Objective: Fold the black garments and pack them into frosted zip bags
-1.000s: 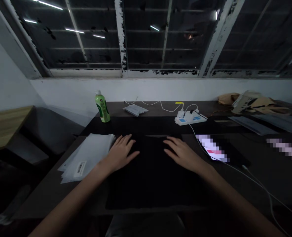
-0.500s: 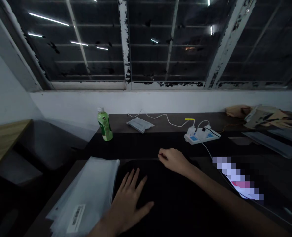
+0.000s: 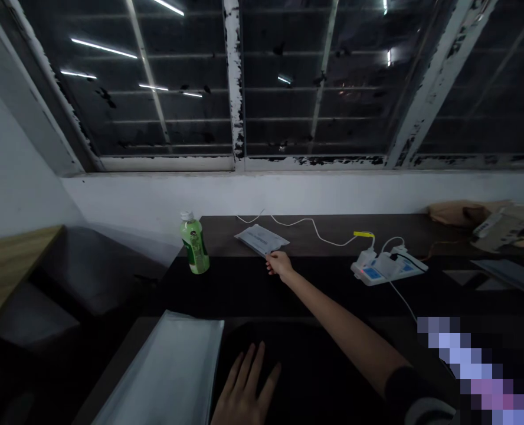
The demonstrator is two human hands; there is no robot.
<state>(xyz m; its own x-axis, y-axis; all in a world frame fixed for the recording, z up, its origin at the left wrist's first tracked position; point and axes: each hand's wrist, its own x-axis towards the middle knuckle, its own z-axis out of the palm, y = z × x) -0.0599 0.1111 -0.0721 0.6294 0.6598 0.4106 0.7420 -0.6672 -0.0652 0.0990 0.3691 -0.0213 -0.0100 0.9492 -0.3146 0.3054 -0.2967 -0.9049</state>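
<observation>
Since the packet [image 3: 262, 237] lies far back on the table [image 3: 412, 226], the right hand [image 3: 279, 264] has its grip pinched on the nearest corner, while the left hand [image 3: 243, 401] lies flat, fingers apart, probably steadying the reach

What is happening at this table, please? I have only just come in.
One person is using both hands. The right hand pinches the near corner of a small pale packet, which lies at the far part of the table. The left hand is open over dark material, beside a stack of pale plastic bags. A green bottle stands left of the packet.
</observation>
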